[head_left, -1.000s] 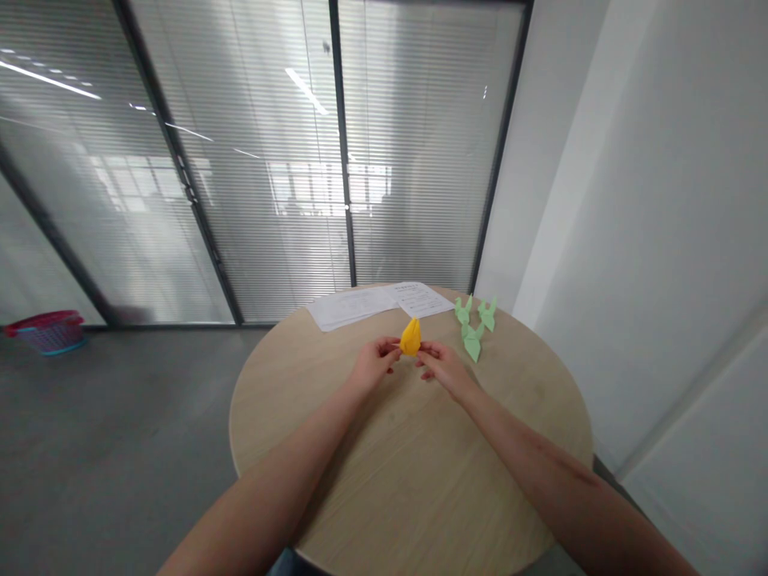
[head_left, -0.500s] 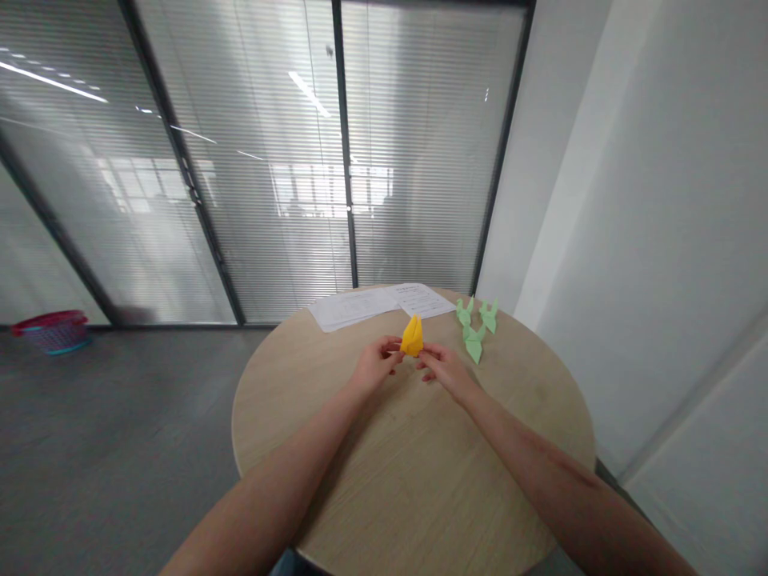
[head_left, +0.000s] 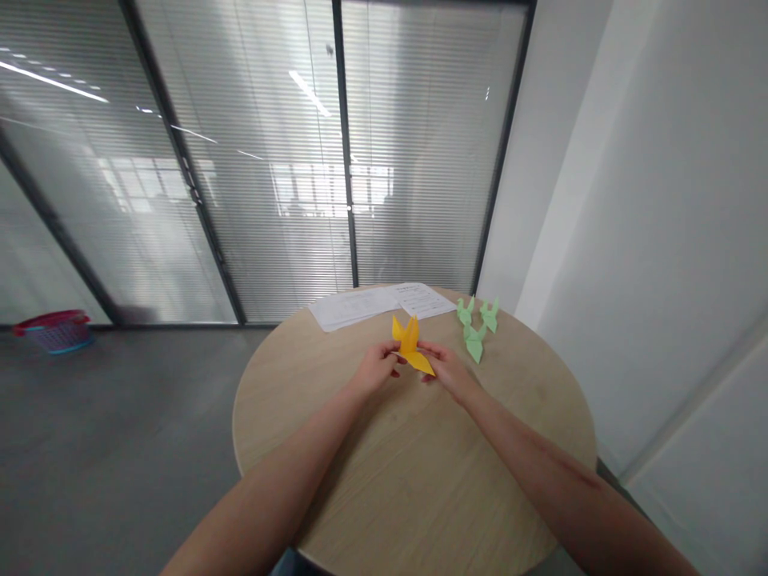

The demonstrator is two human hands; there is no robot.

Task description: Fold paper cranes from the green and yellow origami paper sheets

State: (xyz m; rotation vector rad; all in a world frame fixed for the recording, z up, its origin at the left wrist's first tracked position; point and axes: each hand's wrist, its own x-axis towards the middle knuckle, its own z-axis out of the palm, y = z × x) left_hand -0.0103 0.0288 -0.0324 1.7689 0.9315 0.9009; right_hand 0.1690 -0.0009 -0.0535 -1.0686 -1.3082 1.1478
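Between my two hands is a yellow origami crane [head_left: 410, 342], held just above the table. One wing slants down toward me, and several points stick up behind it. My left hand [head_left: 377, 366] pinches its left side, fingers closed on the paper. From the right, my right hand [head_left: 447, 371] grips the other side, with some fingertips hidden behind the lowered wing. Three pale green origami cranes stand on the table to the right of my hands, the nearest green crane [head_left: 474, 344] in front of the other two.
White printed sheets [head_left: 354, 308] lie at the far edge of the round wooden table [head_left: 408, 472]. A red and blue basket [head_left: 54, 330] sits on the floor far left. Behind the table is a glass partition with blinds [head_left: 288, 160]; a white wall [head_left: 672, 240] rises at right.
The yellow crane's wings have been spread: its near wing has folded down toward me, and the upright points now show apart. Both hands stay nearly in place.
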